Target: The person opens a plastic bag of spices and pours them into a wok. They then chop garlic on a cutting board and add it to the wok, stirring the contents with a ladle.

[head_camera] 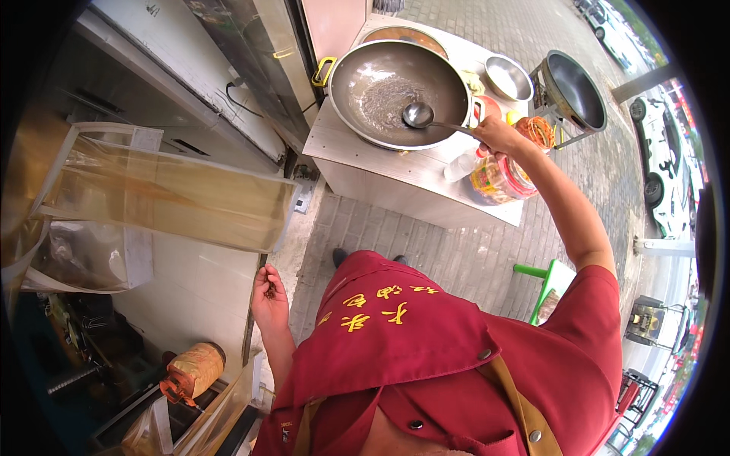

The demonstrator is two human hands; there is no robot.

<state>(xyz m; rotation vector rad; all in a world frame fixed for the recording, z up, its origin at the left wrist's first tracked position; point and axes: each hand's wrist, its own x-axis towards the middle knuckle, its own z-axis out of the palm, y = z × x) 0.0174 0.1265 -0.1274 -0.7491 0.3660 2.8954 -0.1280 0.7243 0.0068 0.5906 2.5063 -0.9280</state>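
My right hand [495,137] grips the handle of a metal ladle [419,115]. The ladle's bowl rests inside a large wok [365,68], near its right side. Clear liquid [393,102] that looks like oil or water lies in the bottom of the wok. Off to the left, well away from the wok, my left hand [270,296] is turned palm up with its fingers curled. It cups some small dark brown bits [270,292], too small to identify. Just below my right hand stand a clear plastic bottle with a red cap [459,167] and a large plastic jar [495,181].
The wok sits on a light wooden counter [393,165]. Beside it are a steel bowl [509,78] and a jar with red-orange contents [536,132]. Another wok [576,91] rests on a stand. A green stool [553,288] is at right, an orange gas cylinder [199,367] lower left.
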